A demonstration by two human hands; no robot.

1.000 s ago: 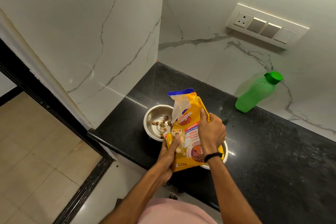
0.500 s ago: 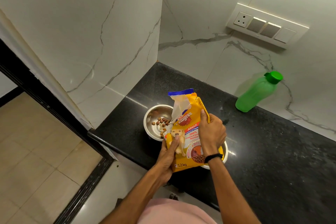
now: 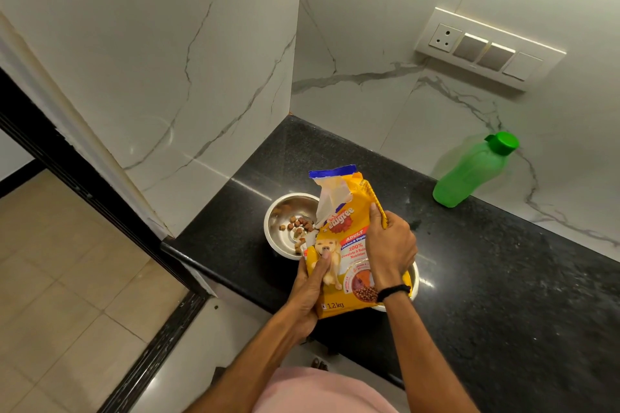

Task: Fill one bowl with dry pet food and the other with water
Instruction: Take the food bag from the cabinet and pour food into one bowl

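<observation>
Kibble (image 3: pixel 297 226) count rose in steel bowl (image 3: pixel 291 225), frame centre; food bowl judged part-filled. Left hand (image 3: pixel 310 292) and right hand (image 3: pixel 389 248) clamped tilted pet food bag (image 3: pixel 345 238). Second bowl (image 3: pixel 414 282) beneath bag; water bottle (image 3: pixel 471 171) capped, right.

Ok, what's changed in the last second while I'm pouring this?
More kibble has dropped from the food bag into the far steel bowl, so the pile has grown. The left hand and right hand grip the bag as before; the near bowl and green bottle have not moved.
</observation>
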